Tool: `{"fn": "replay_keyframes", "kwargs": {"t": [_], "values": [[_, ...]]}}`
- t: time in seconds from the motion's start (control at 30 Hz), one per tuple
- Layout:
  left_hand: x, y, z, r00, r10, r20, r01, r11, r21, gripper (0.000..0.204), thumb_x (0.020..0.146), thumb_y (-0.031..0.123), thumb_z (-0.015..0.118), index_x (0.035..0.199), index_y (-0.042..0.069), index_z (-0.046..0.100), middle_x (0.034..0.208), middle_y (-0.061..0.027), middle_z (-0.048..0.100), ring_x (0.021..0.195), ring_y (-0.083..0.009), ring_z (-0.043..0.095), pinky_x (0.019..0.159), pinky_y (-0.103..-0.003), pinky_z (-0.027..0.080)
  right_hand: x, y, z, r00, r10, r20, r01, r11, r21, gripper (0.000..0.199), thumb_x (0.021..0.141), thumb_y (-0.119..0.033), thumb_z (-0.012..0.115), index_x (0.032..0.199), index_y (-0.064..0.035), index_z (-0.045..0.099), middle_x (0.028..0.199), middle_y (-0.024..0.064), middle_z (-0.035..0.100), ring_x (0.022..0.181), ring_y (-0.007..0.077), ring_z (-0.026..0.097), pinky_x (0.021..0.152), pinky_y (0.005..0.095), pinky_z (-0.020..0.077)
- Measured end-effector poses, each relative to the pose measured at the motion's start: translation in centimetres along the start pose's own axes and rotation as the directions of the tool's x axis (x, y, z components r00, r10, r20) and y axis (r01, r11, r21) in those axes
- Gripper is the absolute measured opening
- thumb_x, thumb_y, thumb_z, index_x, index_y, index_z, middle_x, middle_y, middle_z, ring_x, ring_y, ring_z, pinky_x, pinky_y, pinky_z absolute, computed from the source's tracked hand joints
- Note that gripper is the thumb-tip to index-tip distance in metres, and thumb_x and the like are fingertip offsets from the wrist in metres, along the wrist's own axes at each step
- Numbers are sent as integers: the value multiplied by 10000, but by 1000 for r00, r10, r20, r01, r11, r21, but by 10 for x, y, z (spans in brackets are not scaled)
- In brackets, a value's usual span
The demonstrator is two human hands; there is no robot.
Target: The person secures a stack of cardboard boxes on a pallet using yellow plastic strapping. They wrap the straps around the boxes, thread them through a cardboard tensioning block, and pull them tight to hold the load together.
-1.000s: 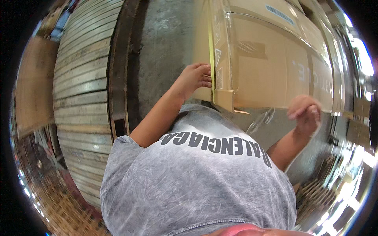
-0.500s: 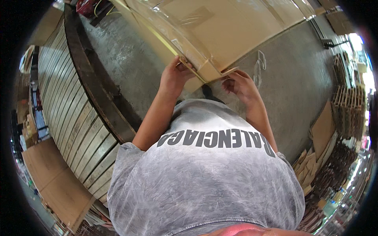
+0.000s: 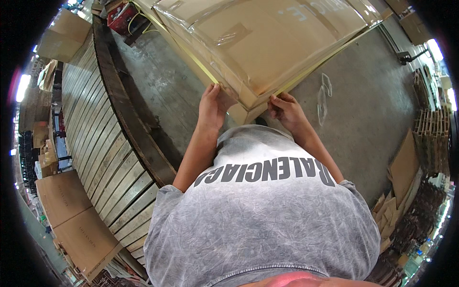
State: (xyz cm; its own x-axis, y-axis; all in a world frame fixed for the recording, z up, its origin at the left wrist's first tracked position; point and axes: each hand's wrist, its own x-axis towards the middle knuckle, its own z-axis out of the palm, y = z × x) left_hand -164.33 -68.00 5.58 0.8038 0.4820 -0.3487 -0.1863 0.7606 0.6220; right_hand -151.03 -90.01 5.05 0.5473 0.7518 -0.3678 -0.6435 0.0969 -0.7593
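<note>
A big brown carton [image 3: 267, 43], wrapped in clear film and tape, stands in front of me with one corner pointing towards my body. A thin yellow strap [image 3: 193, 60] runs along its two near sides, just below the top edge. My left hand [image 3: 213, 106] is closed at the left side near that corner, thumb and fingers pinching the strap. On the other side of the corner my right hand [image 3: 287, 112] pinches the strap too, fingers curled. Between the hands, the carton's near corner shows, and any strap there is hard to make out.
Left of me runs a long slatted wooden platform [image 3: 95, 138] with a dark raised edge. Clear plastic scraps [image 3: 323, 103] lie on the concrete floor at right. Flat cardboard [image 3: 404, 167] and stacked pallets [image 3: 430, 129] stand further right. A red container [image 3: 122, 19] sits at far left.
The strap now shows along the carton's right side, where a bent brown edge stuck out by my right hand. My hands stay near the corner, slightly lower in view, and more of the carton top shows.
</note>
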Motion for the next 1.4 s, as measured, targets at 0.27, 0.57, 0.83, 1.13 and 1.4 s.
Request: {"fn": "replay_keyframes", "kwargs": {"t": [0.27, 0.57, 0.83, 1.13, 1.4], "values": [[-1, 3, -6, 997, 63, 44, -61, 997, -43, 119, 1094, 140, 437, 1078, 82, 540, 995, -80, 589, 950, -244, 602, 873, -430, 503, -3, -13, 12, 998, 53, -27, -52, 998, 44, 141, 1006, -179, 687, 982, -43, 661, 743, 27, 601, 599, 148, 544, 555, 302, 415], [-3, 27, 23, 996, 19, 88, -21, 1000, 18, 140, 1076, 246, 510, 1052, 121, 568, 927, -65, 672, 843, -211, 684, 786, -387, 572, -5, -36, 12, 994, -33, 103, 49, 987, -154, 183, 1000, -184, 696, 1013, -2, 713, 794, 46, 663, 671, 146, 601, 616, 294, 460], [-6, 30, 19, 999, -18, -38, 39, 716, 697, 590, 1089, 537, 441, 1138, -2, 675, 957, -120, 745, 844, -220, 730, 686, -363, 584, 28, -32, -18, 949, 116, 294, 153, 643, -751, 359, 951, -241, 745, 1172, 42, 731, 938, 112, 761, 848, 172, 675, 785, 324, 543], [-13, 19, -9, 941, -330, 73, 158, 622, 767, 744, 1065, 649, 383, 1122, -25, 693, 945, -131, 746, 795, -220, 723, 585, -320, 546, 22, -22, 3, 949, 306, 74, -236, 849, -473, 334, 921, -264, 718, 1119, 2, 753, 923, 81, 735, 754, 146, 626, 672, 287, 482], [-3, 3, -21, 949, -307, 73, 175, 705, 687, 718, 1043, 674, 406, 973, 17, 687, 769, -45, 668, 549, -112, 584, 441, -260, 404, 23, -11, 16, 935, 352, 41, -335, 917, -214, 249, 923, -220, 654, 1025, -8, 735, 846, 39, 679, 650, 103, 558, 598, 250, 439]]}}
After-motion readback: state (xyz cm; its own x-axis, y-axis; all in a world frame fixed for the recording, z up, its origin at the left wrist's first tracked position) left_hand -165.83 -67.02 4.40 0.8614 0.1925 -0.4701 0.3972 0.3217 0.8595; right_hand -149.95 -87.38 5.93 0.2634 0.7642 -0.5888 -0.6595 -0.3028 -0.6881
